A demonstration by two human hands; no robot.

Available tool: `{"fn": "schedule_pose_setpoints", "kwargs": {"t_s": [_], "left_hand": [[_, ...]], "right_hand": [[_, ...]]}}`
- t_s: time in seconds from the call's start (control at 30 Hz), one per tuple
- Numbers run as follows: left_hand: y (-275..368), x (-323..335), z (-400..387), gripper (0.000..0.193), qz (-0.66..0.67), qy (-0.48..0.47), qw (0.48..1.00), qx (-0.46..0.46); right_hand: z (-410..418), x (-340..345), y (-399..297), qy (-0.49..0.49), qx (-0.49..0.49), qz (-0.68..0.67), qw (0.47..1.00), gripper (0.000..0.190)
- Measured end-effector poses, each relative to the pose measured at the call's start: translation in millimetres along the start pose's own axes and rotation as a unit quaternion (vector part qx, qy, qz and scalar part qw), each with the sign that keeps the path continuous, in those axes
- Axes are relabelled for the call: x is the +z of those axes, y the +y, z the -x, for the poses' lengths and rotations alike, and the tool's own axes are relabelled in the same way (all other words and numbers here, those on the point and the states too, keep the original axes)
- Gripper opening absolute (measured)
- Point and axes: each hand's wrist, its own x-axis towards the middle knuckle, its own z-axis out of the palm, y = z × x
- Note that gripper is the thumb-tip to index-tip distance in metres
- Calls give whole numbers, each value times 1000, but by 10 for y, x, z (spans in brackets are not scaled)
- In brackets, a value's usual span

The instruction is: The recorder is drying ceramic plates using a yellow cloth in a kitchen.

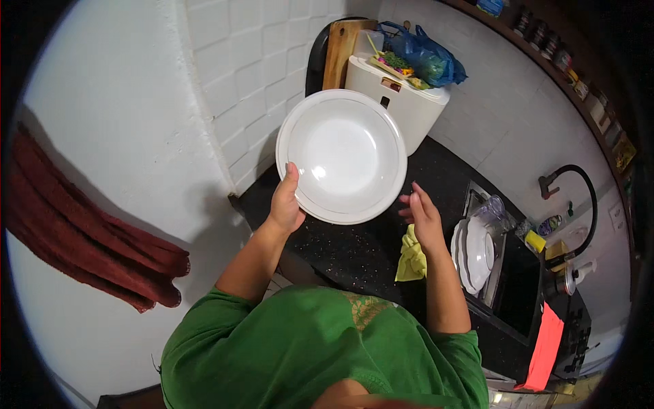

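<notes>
My left hand (287,202) grips the near left rim of a round white bowl (343,153), thumb on the inside and fingers hidden beneath. The bowl is held up over the black speckled countertop (352,255), its glossy inside facing me. Just off the bowl's right edge is my right hand (421,212), fingers apart and holding nothing. Under that right hand, a crumpled yellow-green cloth (412,258) lies on the countertop.
White dishes (475,255) and a clear container (490,209) stand by the sink (518,291) with its black hose faucet (592,204). Behind the bowl is a white bin-like container (398,99) carrying a blue plastic bag (429,56). A wooden board (342,51) leans nearby. A brown towel (97,230) hangs left.
</notes>
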Motion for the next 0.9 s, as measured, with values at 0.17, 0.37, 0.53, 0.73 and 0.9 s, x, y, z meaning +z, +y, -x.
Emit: {"fn": "schedule_pose_setpoints", "kwargs": {"t_s": [0.17,0.37,0.53,0.73,0.9], "left_hand": [[-33,-101,68,60,16,3,997,-71],[22,-369,-133,58,-183,66,981,-20],[0,-563,-275,66,-223,132,966,-18],[-192,-892,-445,72,-330,149,931,-50],[-231,-897,-491,80,-467,187,861,-67]], "right_hand": [[-344,213,-3,-48,0,-163,985,44],[-484,447,113,-28,-25,-228,973,43],[-614,542,69,-22,77,-71,994,45],[-991,565,516,-5,71,53,996,52],[-1114,572,597,-22,9,236,972,55]]}}
